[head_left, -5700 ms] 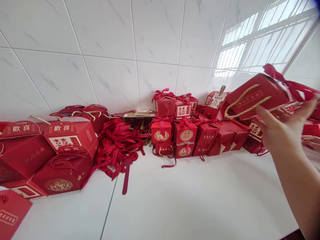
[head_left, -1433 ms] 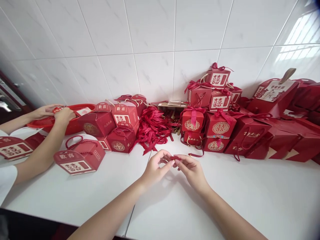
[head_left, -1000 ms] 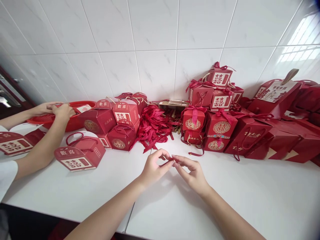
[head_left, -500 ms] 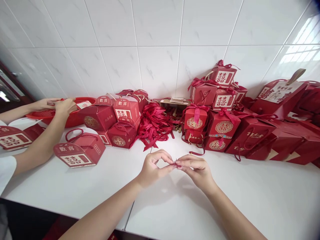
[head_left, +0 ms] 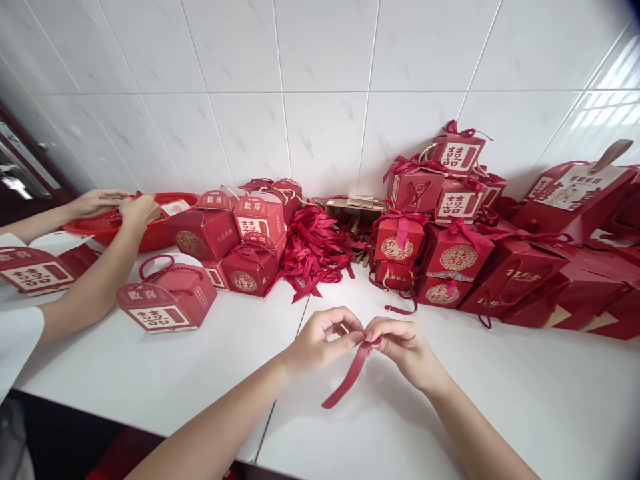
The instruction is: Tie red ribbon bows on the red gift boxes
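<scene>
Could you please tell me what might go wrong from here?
The red strip is pinched where the left hand and right hand meet, so it might slip. The ribbon pile lies loose and could tangle. The top box appears to rest on other boxes, so a bump might topple it.

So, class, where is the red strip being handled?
In the head view, below and slightly right of centre, the red strip is at the fingertips of the left hand and right hand, over the white tabletop.
</scene>
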Motion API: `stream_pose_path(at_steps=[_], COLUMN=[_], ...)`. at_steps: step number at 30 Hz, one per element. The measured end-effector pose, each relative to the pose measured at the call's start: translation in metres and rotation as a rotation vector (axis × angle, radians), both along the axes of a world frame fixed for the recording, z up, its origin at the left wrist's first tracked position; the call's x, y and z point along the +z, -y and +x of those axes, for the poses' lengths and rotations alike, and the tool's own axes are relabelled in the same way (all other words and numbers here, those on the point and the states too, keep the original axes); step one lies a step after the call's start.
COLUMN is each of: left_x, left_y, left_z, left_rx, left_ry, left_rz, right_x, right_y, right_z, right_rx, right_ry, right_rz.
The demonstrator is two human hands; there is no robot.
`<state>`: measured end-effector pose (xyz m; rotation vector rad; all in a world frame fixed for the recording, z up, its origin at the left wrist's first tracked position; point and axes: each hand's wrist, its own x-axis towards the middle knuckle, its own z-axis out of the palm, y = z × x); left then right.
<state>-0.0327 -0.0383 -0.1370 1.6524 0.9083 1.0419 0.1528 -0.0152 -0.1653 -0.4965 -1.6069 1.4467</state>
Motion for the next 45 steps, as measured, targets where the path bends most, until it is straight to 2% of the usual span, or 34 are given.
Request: stream_pose_path(at_steps=[3,10,13,15,18,21,24,26,27,30,32,35,39,42,45], left_x=[0.0,0.002,-0.002,-0.007,-0.014,-0.02,-0.024,-0.026,-0.027,-0.032,-0.037,-0.047,-0.055,-0.053,-0.046], left_y=[0.001,0.002,0.001,0.0,-0.004,-0.012,-0.022,-0.028,-0.031,-0.038,-0.043,-0.051,-0.059,-0.056,-0.036], left_z=[0.0,0.002,0.003,0.005,0.008,0.007,-0.001,-0.008,-0.011,-0.018,-0.022,-0.029,-0.039,-0.043,-0.04], left_rx=[-0.036,-0.223,-0.219,-0.169,-0.042,0.227,0.529,0.652,0.686,0.722,0.719,0.717,0.68,0.607,0.547], left_ry=[0.039,0.215,0.243,0.254,0.256,0.22,0.169,0.123,0.09,-0.049,-0.175,-0.367,-0.531,-0.582,-0.589], left_rz=[-0.05,-0.341,-0.456,-0.505,-0.494,-0.418,-0.296,-0.218,-0.185,-0.093,-0.025,0.066,0.108,0.11,0.11], right_x=[0.0,-0.003,-0.003,-0.004,-0.009,-0.017,-0.026,-0.032,-0.037,-0.051,-0.057,-0.056,-0.044,-0.038,-0.034], right_y=[0.0,-0.001,0.0,0.0,-0.006,-0.015,-0.025,-0.03,-0.033,-0.041,-0.043,-0.039,-0.027,-0.018,-0.011], right_z=[0.001,0.004,0.003,0.002,-0.001,-0.001,0.0,0.0,0.0,0.0,0.001,0.002,-0.002,-0.006,-0.012], right_rx=[0.058,0.198,0.211,0.175,0.016,-0.262,-0.599,-0.768,-0.804,-0.791,-0.776,-0.795,-0.817,-0.717,-0.512], right_ry=[0.024,0.038,0.041,0.045,0.024,-0.068,-0.091,0.02,0.11,0.416,0.524,0.521,0.459,0.437,0.405], right_rz=[-0.022,0.014,0.012,0.0,-0.014,0.017,0.156,0.289,0.34,0.38,0.384,0.421,0.458,0.404,0.184])
